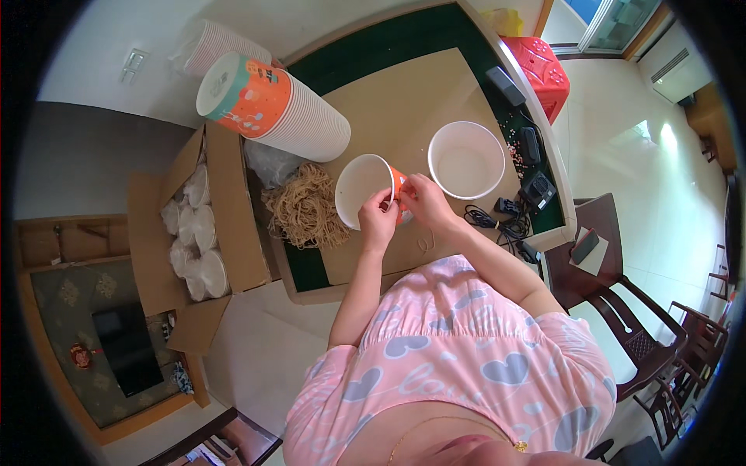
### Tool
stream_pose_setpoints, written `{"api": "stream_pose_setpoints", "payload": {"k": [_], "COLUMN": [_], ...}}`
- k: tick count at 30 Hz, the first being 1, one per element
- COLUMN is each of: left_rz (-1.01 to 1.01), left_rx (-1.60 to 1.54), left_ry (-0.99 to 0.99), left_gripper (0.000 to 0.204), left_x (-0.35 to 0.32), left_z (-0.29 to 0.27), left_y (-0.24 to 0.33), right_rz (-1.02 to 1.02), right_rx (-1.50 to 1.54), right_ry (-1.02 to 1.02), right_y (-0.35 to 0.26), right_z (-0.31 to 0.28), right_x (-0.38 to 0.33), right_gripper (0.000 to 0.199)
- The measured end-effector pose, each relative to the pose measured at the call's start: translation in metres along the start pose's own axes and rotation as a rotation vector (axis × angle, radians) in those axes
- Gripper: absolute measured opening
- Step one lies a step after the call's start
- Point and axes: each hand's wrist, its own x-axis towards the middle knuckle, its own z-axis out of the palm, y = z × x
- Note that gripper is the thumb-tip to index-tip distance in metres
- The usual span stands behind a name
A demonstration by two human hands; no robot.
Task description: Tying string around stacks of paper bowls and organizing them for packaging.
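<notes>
A paper bucket (358, 186) with a white inside and an orange printed outside lies tilted on the cardboard sheet in front of me, its mouth turned to the left. At its rim my left hand (378, 224) is closed, fingers pinching the edge. My right hand (426, 202) is closed against the orange outer wall, its fingertips close to the left ones; what they pinch is too small to tell. A thin loop of tan string (426, 242) lies just below the hands. Left of the bucket sits a tangled bundle of tan strings (307, 208).
A second white bucket (466, 161) stands upright at right. Behind, a tall stack of nested buckets (307, 116) leans left. An open carton (233, 210) holds bagged white items. Black cables (501, 225) and adapters (538, 189) line the table's right edge. A red stool (539, 71) stands beyond.
</notes>
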Motion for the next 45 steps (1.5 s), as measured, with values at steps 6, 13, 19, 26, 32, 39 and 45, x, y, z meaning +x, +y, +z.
{"api": "stream_pose_setpoints", "payload": {"k": [6,13,19,26,32,39,45], "left_rz": [0.010,-0.059,0.001,0.025,-0.166,-0.659,-0.751], "left_rx": [-0.007,-0.169,-0.044,0.128,-0.318,-0.841,-1.058], "left_ry": [-0.020,-0.097,-0.109,-0.099,-0.090,-0.268,-0.429], "left_gripper": [0.025,0.022,0.020,0.012,0.007,0.012,0.010], "left_x": [-0.002,0.004,0.004,0.000,0.004,0.014,0.008], "left_z": [0.002,0.004,0.009,0.018,0.018,0.006,0.004], "left_y": [0.004,-0.032,-0.028,-0.034,-0.055,-0.043,-0.061], "right_rz": [-0.016,-0.044,0.035,0.259,0.370,-0.289,-0.176], "right_rx": [-0.095,-0.051,-0.095,0.038,0.151,-0.255,-0.349], "right_ry": [-0.054,-0.010,-0.016,-0.043,-0.099,-0.364,-0.391], "right_y": [-0.004,0.001,0.015,0.022,0.026,-0.038,-0.051], "right_z": [-0.004,-0.001,0.003,0.010,0.005,0.011,-0.008], "right_x": [0.003,-0.001,-0.008,-0.016,-0.024,-0.040,0.015], "right_gripper": [0.013,0.010,0.011,0.008,0.012,0.012,0.011]}}
